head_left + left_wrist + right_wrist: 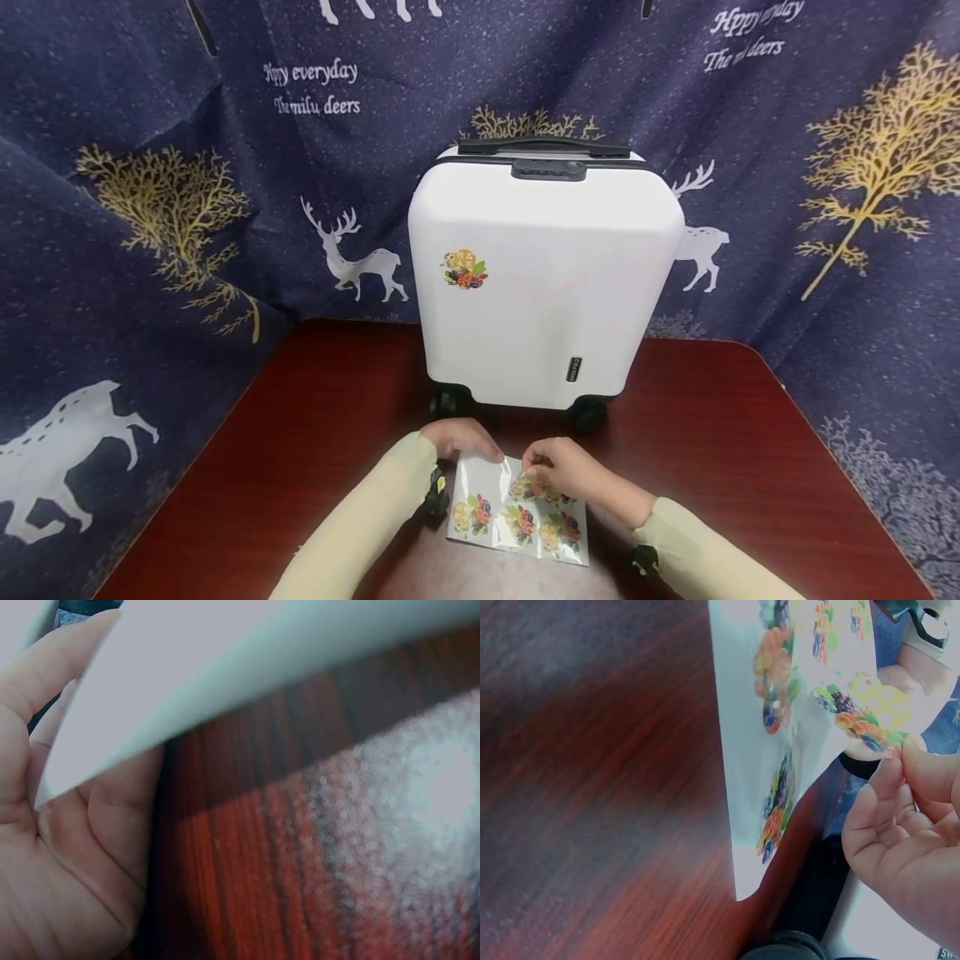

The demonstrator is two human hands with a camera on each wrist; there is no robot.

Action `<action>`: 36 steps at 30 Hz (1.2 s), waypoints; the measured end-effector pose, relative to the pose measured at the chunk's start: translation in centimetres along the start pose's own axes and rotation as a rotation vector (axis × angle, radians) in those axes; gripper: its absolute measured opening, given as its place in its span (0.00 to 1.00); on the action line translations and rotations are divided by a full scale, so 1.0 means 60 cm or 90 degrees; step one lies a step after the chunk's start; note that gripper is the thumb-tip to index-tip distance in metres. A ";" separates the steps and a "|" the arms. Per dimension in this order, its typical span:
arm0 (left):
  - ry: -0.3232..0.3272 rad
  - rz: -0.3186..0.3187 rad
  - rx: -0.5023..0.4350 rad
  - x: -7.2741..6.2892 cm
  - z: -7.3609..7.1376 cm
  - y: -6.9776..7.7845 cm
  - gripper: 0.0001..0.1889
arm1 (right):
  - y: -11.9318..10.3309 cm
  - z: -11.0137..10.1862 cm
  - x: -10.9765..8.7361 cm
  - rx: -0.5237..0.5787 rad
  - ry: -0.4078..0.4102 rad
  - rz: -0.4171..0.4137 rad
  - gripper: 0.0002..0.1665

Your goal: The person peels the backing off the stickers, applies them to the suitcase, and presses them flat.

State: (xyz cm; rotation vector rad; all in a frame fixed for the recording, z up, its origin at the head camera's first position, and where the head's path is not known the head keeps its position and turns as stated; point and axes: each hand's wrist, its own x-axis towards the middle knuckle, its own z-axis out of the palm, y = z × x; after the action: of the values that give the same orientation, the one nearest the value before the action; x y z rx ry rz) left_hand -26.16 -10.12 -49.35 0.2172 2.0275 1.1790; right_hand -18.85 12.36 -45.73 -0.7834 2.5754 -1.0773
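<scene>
My left hand [461, 438] holds the far left edge of a white sticker sheet [480, 477] printed with fruit pictures. In the left wrist view, a corner of the sheet [112, 720] lies between thumb and fingers. Across the sheet, my right hand [570, 473] pinches one fruit sticker between thumb and forefinger. That clear-edged fruit sticker [862, 724] stands partly away from the sheet in the right wrist view; whether it still clings to the backing is hard to tell. Several other stickers lie flat on the sheet. Another fruit sticker [465, 270] is on the white suitcase [540, 292].
The suitcase stands upright on black wheels [588, 412] behind both hands, with its black handle [543, 147] on top. A dark red wooden table [720, 433] is underneath. Behind hangs a blue cloth [337, 167] with white deer and golden trees.
</scene>
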 end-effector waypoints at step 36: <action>-0.001 0.000 0.014 -0.005 -0.003 0.002 0.14 | -0.018 -0.050 -0.009 0.050 0.081 0.023 0.04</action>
State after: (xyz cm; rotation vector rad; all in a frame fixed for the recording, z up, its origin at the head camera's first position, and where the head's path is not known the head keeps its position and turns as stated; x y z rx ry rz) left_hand -26.10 -10.29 -49.07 0.2288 2.0402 1.1566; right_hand -19.20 13.81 -42.84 -0.6684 2.6208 -1.2465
